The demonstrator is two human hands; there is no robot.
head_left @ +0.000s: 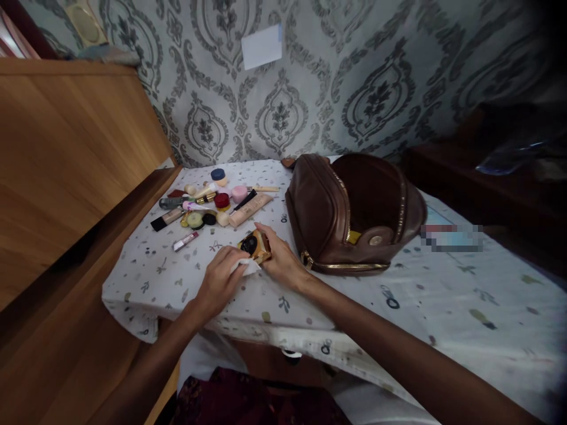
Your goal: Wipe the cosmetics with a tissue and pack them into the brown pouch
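Note:
My right hand (pixel 282 260) is closed around a small gold-and-black box-shaped container (pixel 262 245), held just above the table near its front middle. Pinched in the fingers of my left hand (pixel 221 276) is a white tissue (pixel 248 267), pressed close against the container's near left side. Behind my hands lies a cluster of makeup: a beige tube (pixel 252 209), a red-lidded jar (pixel 222 201), a pink jar (pixel 240 193), a blue-lidded jar (pixel 218 176) and a foundation bottle (pixel 167 219). A lip gloss tube (pixel 185 241) rests apart, nearer to me.
A brown leather bag (pixel 316 206) stands unzipped right of my hands, with something yellow (pixel 354 236) inside. A patterned white cloth (pixel 177 283) covers the table. Wooden furniture (pixel 80 130) borders the left; a papered wall (pixel 305 71) rises behind. A flat blurred item (pixel 452 236) lies at right.

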